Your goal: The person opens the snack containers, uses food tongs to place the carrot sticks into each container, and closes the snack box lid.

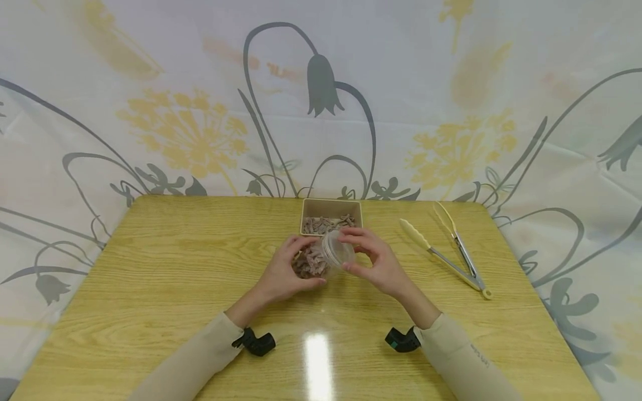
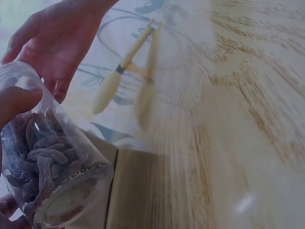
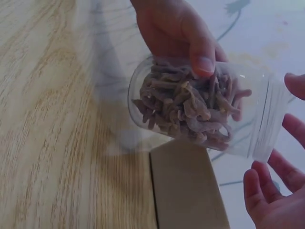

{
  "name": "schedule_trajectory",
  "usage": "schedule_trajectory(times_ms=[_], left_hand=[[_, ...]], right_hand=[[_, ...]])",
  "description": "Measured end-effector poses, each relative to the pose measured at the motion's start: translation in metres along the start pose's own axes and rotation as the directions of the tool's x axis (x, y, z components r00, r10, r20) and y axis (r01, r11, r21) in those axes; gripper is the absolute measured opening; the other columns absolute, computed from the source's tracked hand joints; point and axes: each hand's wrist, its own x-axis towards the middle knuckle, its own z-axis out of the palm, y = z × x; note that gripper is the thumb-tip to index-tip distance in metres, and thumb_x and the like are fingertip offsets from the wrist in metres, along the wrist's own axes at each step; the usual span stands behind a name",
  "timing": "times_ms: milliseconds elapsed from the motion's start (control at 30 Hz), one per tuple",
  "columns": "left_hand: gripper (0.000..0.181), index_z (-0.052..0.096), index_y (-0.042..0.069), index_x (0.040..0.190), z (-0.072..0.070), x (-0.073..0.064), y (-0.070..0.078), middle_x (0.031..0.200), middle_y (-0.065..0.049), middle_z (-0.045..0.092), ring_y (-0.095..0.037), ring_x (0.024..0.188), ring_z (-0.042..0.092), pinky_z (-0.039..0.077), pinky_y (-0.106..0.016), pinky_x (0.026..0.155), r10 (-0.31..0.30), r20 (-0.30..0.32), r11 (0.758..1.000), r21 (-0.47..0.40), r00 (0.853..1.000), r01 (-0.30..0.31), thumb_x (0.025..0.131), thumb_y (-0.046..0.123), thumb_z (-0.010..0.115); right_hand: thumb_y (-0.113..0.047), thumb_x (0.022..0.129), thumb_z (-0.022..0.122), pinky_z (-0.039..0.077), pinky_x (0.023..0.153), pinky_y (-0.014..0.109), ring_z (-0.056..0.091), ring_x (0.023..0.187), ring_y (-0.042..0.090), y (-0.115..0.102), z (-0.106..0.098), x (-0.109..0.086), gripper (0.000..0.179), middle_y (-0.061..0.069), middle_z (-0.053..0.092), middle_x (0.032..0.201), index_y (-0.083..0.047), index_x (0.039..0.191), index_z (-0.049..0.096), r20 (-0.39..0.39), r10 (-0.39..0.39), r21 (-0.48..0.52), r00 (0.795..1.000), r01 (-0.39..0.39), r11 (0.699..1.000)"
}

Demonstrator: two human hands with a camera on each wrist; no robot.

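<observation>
A clear plastic jar [image 3: 243, 129], partly filled with brown dried strips [image 3: 186, 105], is tilted on its side, its ridged mouth end to the right. My left hand [image 1: 281, 270] grips the jar's body, thumb on the near side and fingers round the far side. At the mouth end, my right hand [image 1: 376, 262] has its thumb and fingers spread on either side of the rim, fingertips right at its edge. Just behind the jar stands a beige rectangular box [image 1: 331, 208] with more brown strips [image 1: 328, 224] on its bottom.
Tongs [image 1: 468, 262] with cream tips lie spread on the right part of the wooden table [image 1: 185, 245]. A flower-patterned cloth [image 1: 401, 72] hangs behind the table. Black wrist cameras [image 1: 256, 341] sit at both sleeves.
</observation>
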Motion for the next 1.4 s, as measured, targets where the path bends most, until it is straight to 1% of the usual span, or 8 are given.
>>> schedule_trajectory(times_ms=[167,300,500,733,900,1167,1300,1400], left_hand=[[0.084,0.056,0.022,0.139,-0.003,-0.001,0.005,0.123,-0.002,0.05,-0.022,0.108,0.053,0.051,-0.043,0.09,0.031,-0.008,0.998,0.06,1.0,-0.03,0.065,0.028,0.093],[0.084,0.056,0.02,0.139,-0.004,-0.001,0.007,0.123,-0.002,0.051,-0.022,0.107,0.054,0.053,-0.042,0.089,0.066,-0.012,0.993,0.094,0.998,-0.065,0.065,0.03,0.093],[0.084,0.056,0.019,0.139,-0.005,-0.001,0.007,0.122,-0.002,0.052,-0.021,0.108,0.053,0.053,-0.041,0.089,0.082,0.002,0.993,0.091,0.997,-0.082,0.065,0.031,0.093],[0.081,0.058,0.018,0.138,-0.004,-0.001,0.007,0.119,-0.003,0.051,-0.021,0.106,0.052,0.052,-0.042,0.089,0.099,0.016,0.993,0.064,0.995,-0.1,0.065,0.028,0.093],[0.081,0.058,0.017,0.138,-0.003,-0.002,0.008,0.119,-0.003,0.051,-0.021,0.106,0.052,0.051,-0.042,0.089,0.094,0.014,0.993,0.064,0.995,-0.095,0.065,0.03,0.092],[0.079,0.058,0.016,0.137,-0.001,-0.002,0.011,0.121,-0.005,0.052,-0.022,0.106,0.053,0.053,-0.041,0.088,0.112,-0.015,0.991,0.074,0.994,-0.111,0.067,0.032,0.091],[0.08,0.058,0.016,0.137,0.001,-0.003,0.013,0.121,-0.006,0.051,-0.024,0.107,0.054,0.054,-0.042,0.088,0.101,-0.05,0.99,0.101,0.994,-0.096,0.067,0.031,0.092],[0.08,0.059,0.017,0.136,0.003,-0.002,0.012,0.119,-0.005,0.051,-0.025,0.105,0.055,0.055,-0.042,0.088,0.103,-0.072,0.985,0.144,0.992,-0.092,0.065,0.028,0.093]], right_hand=[[0.017,0.079,0.071,0.051,0.092,0.044,0.047,0.128,0.037,0.0,0.001,-0.001,0.05,0.027,0.048,0.141,0.01,0.127,0.06,0.002,-0.005,-0.015,1.0,0.005,1.0],[0.016,0.078,0.072,0.051,0.094,0.041,0.047,0.128,0.034,0.0,-0.002,-0.002,0.051,0.026,0.048,0.141,0.007,0.127,0.061,0.022,-0.03,-0.005,0.999,0.03,1.0],[0.006,0.079,0.074,0.05,0.096,0.042,0.048,0.128,0.036,-0.002,-0.008,-0.001,0.049,0.025,0.049,0.141,0.001,0.127,0.064,0.059,-0.115,-0.013,0.992,0.116,0.993],[0.007,0.076,0.07,0.05,0.093,0.038,0.048,0.126,0.043,-0.005,-0.011,0.0,0.048,0.025,0.05,0.14,0.003,0.124,0.064,0.061,-0.173,0.001,0.983,0.173,0.985],[0.004,0.077,0.071,0.05,0.093,0.039,0.048,0.128,0.038,-0.004,-0.01,0.0,0.047,0.026,0.05,0.14,0.002,0.124,0.065,0.068,-0.16,-0.007,0.985,0.161,0.987],[0.003,0.082,0.071,0.052,0.09,0.038,0.049,0.127,0.032,-0.001,-0.009,-0.003,0.047,0.019,0.05,0.143,0.001,0.127,0.063,0.06,-0.094,-0.004,0.994,0.095,0.995],[-0.002,0.085,0.073,0.056,0.08,0.041,0.056,0.112,0.028,0.001,-0.004,-0.004,0.044,0.017,0.057,0.133,-0.002,0.128,0.064,-0.004,-0.022,-0.102,1.0,0.021,0.995],[-0.019,0.09,0.073,0.055,0.071,0.04,0.057,0.095,0.023,0.0,0.001,-0.003,0.04,0.009,0.062,0.119,-0.006,0.127,0.064,-0.062,0.059,-0.211,0.996,-0.071,0.975]])
